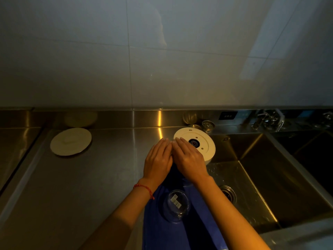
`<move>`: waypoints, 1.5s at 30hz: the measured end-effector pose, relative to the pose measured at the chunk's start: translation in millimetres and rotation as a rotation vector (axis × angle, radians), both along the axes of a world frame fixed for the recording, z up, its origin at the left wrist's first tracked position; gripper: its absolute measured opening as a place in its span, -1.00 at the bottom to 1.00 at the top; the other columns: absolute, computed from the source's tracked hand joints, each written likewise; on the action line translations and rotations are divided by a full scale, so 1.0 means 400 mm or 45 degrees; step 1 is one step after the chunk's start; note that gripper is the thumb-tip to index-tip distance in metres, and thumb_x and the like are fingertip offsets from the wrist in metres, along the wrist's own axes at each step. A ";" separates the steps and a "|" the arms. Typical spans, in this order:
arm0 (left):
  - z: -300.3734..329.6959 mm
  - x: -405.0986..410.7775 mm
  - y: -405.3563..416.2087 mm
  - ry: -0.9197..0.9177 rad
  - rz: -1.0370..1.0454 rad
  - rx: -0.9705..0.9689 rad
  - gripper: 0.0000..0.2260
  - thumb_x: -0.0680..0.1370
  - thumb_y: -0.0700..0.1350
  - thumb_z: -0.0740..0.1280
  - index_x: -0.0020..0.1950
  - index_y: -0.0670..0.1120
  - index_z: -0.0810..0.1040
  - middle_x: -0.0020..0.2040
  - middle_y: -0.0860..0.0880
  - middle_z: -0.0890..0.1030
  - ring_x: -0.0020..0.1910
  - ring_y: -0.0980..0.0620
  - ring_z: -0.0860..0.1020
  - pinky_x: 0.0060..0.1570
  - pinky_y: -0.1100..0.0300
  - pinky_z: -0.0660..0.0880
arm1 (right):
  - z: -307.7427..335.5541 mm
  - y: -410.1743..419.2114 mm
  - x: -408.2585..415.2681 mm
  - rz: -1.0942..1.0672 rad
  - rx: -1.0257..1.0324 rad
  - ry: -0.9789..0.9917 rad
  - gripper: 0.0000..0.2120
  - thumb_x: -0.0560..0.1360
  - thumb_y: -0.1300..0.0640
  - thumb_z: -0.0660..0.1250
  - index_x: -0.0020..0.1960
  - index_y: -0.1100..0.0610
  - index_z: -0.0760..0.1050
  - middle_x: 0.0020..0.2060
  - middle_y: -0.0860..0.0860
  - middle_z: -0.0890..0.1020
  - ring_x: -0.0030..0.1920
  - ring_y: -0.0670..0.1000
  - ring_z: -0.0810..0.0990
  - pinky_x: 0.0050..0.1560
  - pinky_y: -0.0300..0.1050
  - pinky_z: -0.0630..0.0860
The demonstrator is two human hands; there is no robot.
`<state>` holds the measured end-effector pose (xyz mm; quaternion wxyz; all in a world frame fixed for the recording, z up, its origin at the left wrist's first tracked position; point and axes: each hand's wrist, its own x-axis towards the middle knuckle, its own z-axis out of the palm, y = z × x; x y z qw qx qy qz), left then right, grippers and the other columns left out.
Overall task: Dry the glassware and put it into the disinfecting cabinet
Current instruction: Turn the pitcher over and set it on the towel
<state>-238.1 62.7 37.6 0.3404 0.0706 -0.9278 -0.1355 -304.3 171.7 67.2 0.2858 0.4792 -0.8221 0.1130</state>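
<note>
A clear glass bowl [177, 204] with a white label lies mouth down on a blue cloth [203, 217] spread over the steel counter next to the sink. My left hand [158, 159] and my right hand [189, 157] lie side by side, palms down and fingers stretched out, over the far end of the cloth. A faint glassy edge shows between the fingertips and under my right wrist; what is beneath the palms is hidden. A round white appliance [203, 141] with a black centre sits just beyond my right hand.
A white round lid [71, 141] lies on the counter [90, 177] at the left. The steel sink [261, 177] with its drain [228, 193] is at the right, wet near its left wall. A metal strainer [208, 125] and faucet parts [268, 120] stand along the back ledge.
</note>
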 end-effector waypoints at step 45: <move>0.105 0.167 0.158 -0.387 0.046 0.130 -0.54 0.59 0.03 0.13 0.46 -0.10 0.21 0.49 -0.08 0.19 0.48 0.00 0.10 0.44 0.09 -0.03 | 0.071 0.233 0.156 -0.204 -0.094 -0.607 -0.59 0.56 -0.01 0.19 0.30 0.21 0.42 0.25 0.18 0.50 0.29 0.16 0.42 0.36 0.03 0.25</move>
